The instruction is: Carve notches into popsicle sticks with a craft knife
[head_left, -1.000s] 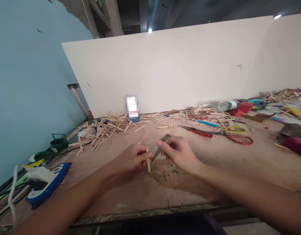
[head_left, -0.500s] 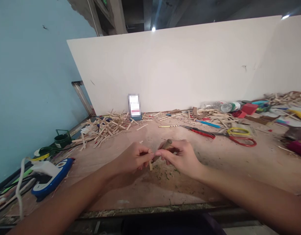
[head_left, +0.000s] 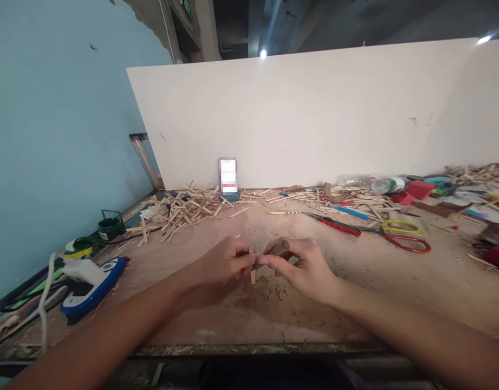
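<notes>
My left hand pinches a short, thin wooden strip, whose lower end points down toward the table. Wrapped in my right hand is a brown, rounded wooden handle; whatever is at its other end is hidden by my fingers. Both thumbs meet close together at the strip. Below the hands, green and brown crumbs are scattered over the wooden tabletop.
Loose wooden strips are heaped at the back left, near a propped phone. Red-handled pliers and scissors lie to the right. A blue power strip with cords sits at left. Plastic bottles rest by the white board.
The camera view has shifted slightly, so the scene sits a little further right. The handle in my right hand has tilted slightly lower; both grips stay the same.
</notes>
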Available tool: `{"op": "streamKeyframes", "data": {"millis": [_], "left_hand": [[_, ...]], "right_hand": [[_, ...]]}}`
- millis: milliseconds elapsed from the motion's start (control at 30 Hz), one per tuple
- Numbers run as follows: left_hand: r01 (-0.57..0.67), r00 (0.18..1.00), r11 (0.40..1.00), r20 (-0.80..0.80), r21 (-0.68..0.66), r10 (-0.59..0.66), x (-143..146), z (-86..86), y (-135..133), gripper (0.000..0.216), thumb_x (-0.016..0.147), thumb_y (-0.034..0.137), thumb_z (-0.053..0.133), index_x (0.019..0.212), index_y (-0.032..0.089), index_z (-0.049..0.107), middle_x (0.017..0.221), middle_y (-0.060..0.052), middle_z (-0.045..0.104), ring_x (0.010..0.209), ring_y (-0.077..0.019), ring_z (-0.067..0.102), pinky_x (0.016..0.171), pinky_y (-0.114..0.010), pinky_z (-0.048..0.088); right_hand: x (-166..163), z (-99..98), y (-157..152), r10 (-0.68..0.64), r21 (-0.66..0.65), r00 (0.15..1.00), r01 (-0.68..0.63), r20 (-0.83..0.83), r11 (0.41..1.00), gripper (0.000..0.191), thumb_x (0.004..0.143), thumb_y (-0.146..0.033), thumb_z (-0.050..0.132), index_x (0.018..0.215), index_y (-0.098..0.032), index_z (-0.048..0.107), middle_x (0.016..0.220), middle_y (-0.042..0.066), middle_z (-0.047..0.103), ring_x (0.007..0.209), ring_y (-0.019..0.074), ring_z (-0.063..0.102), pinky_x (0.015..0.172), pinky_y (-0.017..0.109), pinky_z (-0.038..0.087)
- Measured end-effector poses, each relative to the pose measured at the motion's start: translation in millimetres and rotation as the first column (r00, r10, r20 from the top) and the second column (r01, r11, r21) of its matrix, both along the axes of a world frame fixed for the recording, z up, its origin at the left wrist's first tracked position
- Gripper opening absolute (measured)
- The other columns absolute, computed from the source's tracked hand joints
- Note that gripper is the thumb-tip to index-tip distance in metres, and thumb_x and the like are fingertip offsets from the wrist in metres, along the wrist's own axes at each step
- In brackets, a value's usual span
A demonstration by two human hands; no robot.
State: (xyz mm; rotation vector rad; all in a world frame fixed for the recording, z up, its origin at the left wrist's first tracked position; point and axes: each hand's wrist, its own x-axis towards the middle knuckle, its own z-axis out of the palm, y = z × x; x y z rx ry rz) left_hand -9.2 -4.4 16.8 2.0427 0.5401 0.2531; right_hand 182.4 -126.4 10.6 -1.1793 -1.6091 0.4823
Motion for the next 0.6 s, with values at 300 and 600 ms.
{"op": "streamKeyframes", "data": {"millis": [300,600], "left_hand": [[0.056,0.997,0.996,0.049,-0.063,-0.053,-0.3,1.1,3.5,0.059,0.1,0.065,0.054,0.067,0.017,0.064,0.061,-0.004,0.065,0.053,-0.0138,0.055,0.056,-0.026,0.042],[0.028,0.986,0.998,0.164,0.05,-0.036,-2.7,5.5,0.3,0.04,0.098,0.051,0.064,0.091,0.014,0.077,0.059,0.003,0.054,0.055,-0.0114,0.044,0.056,-0.025,0.033]], "right_hand": [[-1.1,6.2,2.0,-0.021,-0.029,0.999,0.022,0.024,0.999,0.06,0.1,-0.073,0.067,0.074,-0.02,0.07,0.062,0.001,0.064,0.053,0.013,0.055,0.049,0.026,0.04],[1.5,5.6,4.5,-0.023,-0.063,0.999,0.024,0.023,0.998,0.064,0.103,-0.074,0.062,0.065,-0.022,0.06,0.056,0.0,0.058,0.048,0.0127,0.052,0.046,0.027,0.039]]}}
